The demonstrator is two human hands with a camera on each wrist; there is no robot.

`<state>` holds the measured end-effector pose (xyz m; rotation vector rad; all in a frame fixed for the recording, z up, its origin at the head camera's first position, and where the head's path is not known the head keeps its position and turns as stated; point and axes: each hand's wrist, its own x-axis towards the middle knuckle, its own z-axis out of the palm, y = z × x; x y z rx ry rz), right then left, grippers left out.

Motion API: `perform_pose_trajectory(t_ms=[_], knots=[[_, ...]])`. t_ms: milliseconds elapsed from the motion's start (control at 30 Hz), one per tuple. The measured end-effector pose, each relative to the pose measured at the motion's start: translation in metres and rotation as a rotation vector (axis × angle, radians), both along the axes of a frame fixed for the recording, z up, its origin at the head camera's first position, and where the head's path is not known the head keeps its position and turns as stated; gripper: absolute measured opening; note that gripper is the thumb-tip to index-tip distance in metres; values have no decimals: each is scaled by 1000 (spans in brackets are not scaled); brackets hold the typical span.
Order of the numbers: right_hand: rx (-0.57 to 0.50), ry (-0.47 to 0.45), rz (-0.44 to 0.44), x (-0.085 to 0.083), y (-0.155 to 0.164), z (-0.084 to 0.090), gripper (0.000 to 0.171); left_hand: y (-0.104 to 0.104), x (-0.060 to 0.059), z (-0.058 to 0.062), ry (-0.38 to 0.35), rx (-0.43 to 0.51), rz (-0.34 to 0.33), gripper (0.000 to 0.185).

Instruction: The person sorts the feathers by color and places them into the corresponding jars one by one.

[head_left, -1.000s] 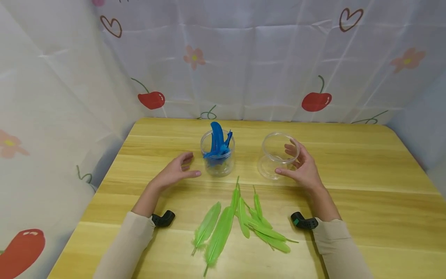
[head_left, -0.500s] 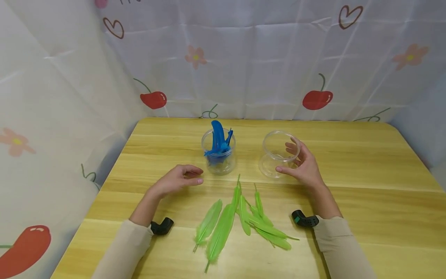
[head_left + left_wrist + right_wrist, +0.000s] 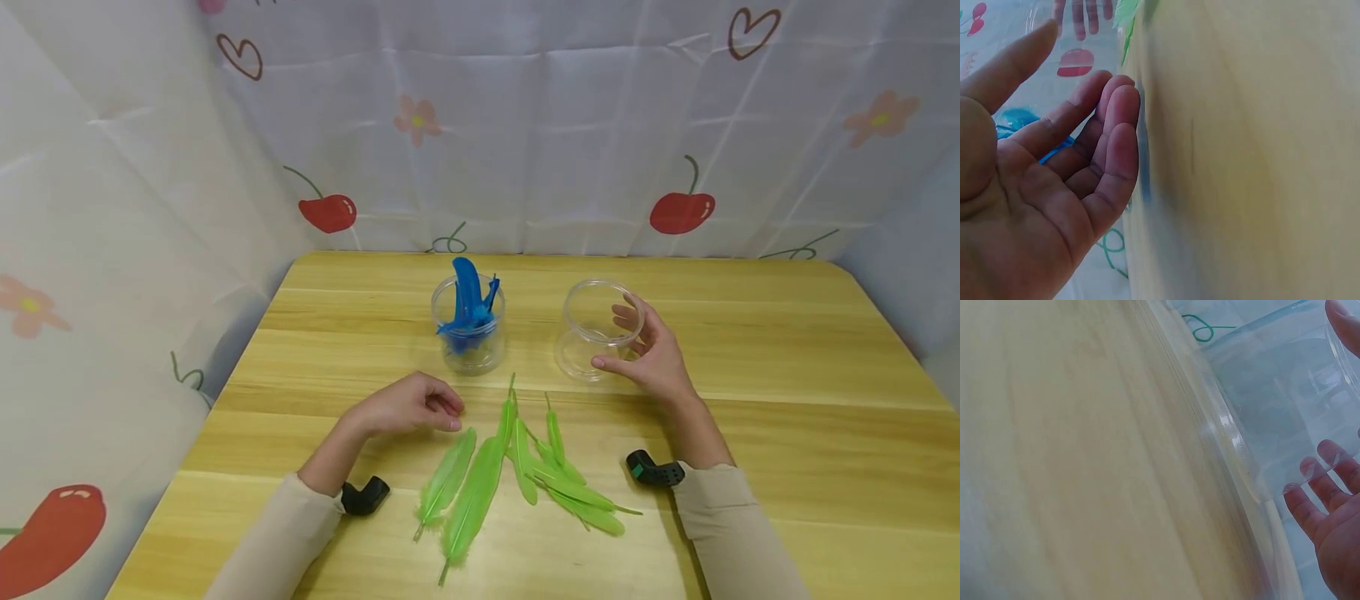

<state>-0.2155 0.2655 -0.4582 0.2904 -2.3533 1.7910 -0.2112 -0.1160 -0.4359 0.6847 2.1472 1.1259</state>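
My right hand (image 3: 628, 343) grips an empty clear jar (image 3: 592, 310), tipped with its mouth toward me; in the right wrist view the clear jar (image 3: 1272, 406) fills the frame and my fingers (image 3: 1316, 494) show through its wall. A second clear jar (image 3: 469, 343) holds blue feathers (image 3: 467, 302). Several green feathers (image 3: 480, 483) lie fanned on the wooden table (image 3: 787, 350) in front of me. My left hand (image 3: 438, 410) hovers palm down with loosely curled fingers by the leftmost feather's tip. In the left wrist view the left hand (image 3: 1082, 62) is relaxed and holds nothing.
A white cloth printed with cherries and hearts (image 3: 525, 125) walls the table at the back and left. Black wrist cameras (image 3: 365, 495) sit at both cuffs. Bare wood lies to the right of the jars and along the near edge.
My left hand has drawn back from beside the blue-feather jar toward me and to the right, ending by the green feathers. The right hand stays on the clear jar.
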Motion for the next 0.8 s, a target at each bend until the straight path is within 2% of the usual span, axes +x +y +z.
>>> perform_pose_trajectory(t_ms=[367,567,800], knots=[[-8,4,4,0,1,-2,99,18,0,4,70,-81,-135,14],[-13,10,5,-1,1,-3,98,27,0,7,74,-136,-177,9],[-12,15,0,0,1,-2,96,32,1,5,119,-188,-229,11]])
